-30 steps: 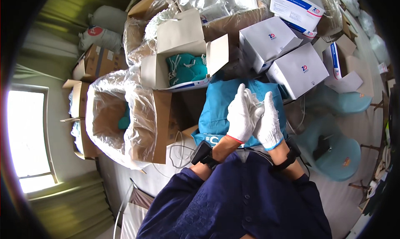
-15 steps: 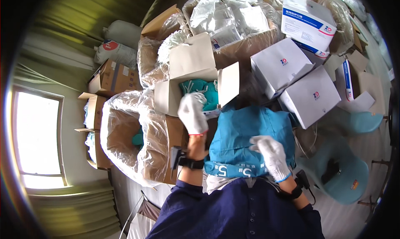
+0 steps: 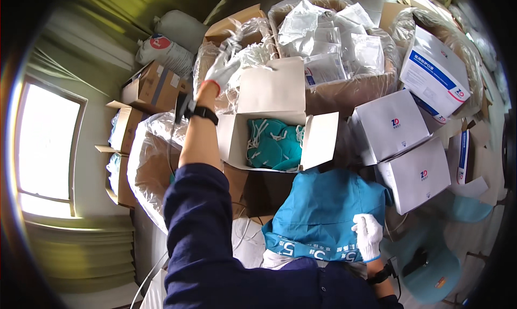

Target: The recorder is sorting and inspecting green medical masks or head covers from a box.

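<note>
My left hand (image 3: 223,67), in a white knitted glove, reaches out to the plastic-lined carton (image 3: 203,66) at the far left. Its fingers blur against white straps or cords (image 3: 257,54) there, so I cannot tell whether they hold anything. Closer to me, an open white box (image 3: 230,142) with raised flaps contains several teal face masks (image 3: 277,147) with white straps. My right hand (image 3: 368,238), also gloved, rests over the blue cloth (image 3: 328,212) on my lap, fingers curled in, nothing showing in them.
Flat clear packets (image 3: 326,41) fill another lined carton behind the white box. Closed white boxes (image 3: 390,125) are stacked at right, beside a blue plastic stool (image 3: 431,276). A lined carton (image 3: 148,171) stands at left, under my left arm.
My left hand has left the masks in the white box and swung forward and left to the far carton. My right hand stays over my lap, its fingers now more curled. The view has shifted.
</note>
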Demonstrator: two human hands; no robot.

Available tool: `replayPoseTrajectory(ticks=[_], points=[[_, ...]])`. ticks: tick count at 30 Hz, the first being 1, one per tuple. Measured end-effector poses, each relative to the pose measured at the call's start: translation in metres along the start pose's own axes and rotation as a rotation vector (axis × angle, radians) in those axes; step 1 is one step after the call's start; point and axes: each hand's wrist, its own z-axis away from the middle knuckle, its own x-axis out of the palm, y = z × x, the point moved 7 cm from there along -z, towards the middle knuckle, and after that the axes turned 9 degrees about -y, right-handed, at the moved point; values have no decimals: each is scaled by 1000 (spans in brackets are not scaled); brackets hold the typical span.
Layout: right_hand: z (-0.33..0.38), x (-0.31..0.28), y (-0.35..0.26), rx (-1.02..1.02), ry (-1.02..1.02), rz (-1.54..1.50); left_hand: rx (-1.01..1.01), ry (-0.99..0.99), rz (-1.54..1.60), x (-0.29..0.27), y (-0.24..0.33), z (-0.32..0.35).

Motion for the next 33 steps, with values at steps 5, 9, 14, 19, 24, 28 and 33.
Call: replayPoseTrajectory(ticks=[5, 9, 14, 19, 24, 28, 33], points=[[-5, 4, 3, 65, 2, 22, -281, -1, 221, 77, -46, 69], [-9, 7, 0, 147, 41, -63, -272, -215, -3, 117, -64, 121], [-8, 8, -1, 207, 42, -103, -233, -270, -325, 145, -56, 162], [-6, 8, -5, 191, 75, -76, 122, -701, -680, 198, -40, 205], [-5, 8, -1, 162, 88, -68, -8, -724, -648, 211, -36, 207], [-5, 6, -2, 152, 100, -42, 94, -770, -589, 225, -26, 204], [-6, 6, -7, 83, 107, -4, 107, -718, -549, 233, -23, 198]])
